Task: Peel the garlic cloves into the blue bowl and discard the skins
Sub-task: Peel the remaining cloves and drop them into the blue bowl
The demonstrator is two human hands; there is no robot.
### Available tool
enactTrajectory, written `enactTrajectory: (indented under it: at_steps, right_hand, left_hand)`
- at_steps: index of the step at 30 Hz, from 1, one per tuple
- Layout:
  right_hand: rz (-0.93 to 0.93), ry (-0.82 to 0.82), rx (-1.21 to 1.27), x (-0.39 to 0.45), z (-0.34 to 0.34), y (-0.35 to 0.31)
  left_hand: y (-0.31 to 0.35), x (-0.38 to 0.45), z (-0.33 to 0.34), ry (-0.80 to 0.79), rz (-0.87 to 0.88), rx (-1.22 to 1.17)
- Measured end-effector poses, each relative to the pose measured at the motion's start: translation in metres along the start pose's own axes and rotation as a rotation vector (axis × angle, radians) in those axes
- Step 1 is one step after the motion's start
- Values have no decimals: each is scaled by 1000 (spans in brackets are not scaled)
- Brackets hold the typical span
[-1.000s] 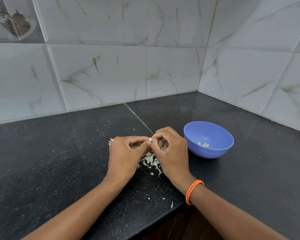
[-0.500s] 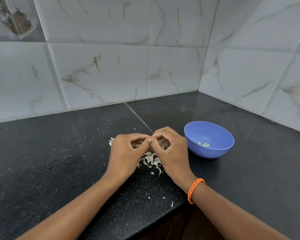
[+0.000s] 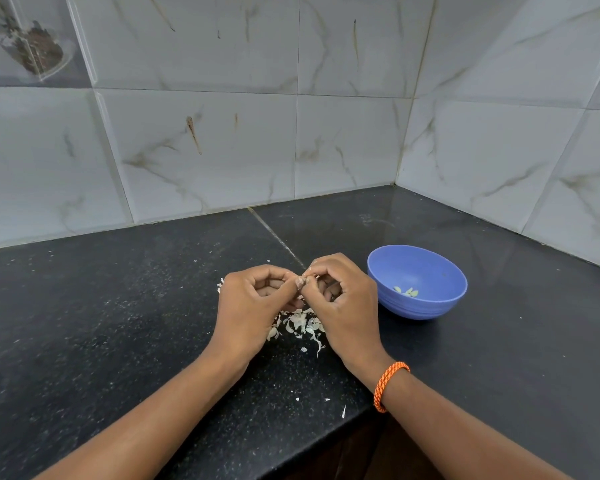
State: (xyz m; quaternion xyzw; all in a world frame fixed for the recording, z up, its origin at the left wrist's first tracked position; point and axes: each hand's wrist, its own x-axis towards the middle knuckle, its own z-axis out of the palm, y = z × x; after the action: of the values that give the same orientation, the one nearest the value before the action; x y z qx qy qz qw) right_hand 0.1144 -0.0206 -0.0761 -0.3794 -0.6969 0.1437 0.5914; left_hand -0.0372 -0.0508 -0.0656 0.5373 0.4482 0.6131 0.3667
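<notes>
A small garlic clove [image 3: 300, 280] is pinched between the fingertips of both hands above the black counter. My left hand [image 3: 253, 306] holds it from the left with curled fingers. My right hand [image 3: 343, 303], an orange band on its wrist, pinches it from the right. Under the hands lies a pile of white garlic skins [image 3: 300, 323]. The blue bowl [image 3: 417, 282] stands just right of my right hand with a few peeled cloves [image 3: 406, 291] at its bottom.
The black counter [image 3: 118, 323] runs into a tiled corner at the back right. Its front edge passes under my right forearm. A few loose skin flakes [image 3: 343, 411] lie near that edge.
Both hands stay in place pinching the clove; the fingertips have only shifted slightly against each other.
</notes>
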Motion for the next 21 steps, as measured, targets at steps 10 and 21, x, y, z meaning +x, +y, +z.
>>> enactTrajectory:
  at_steps: [10, 21]
  right_hand:
    - [20, -11, 33, -1, 1, -2]
    - [6, -61, 51, -3, 0, -1]
  left_hand:
    - [2, -3, 1, 40, 41, 18]
    - [-1, 0, -2, 70, -4, -69]
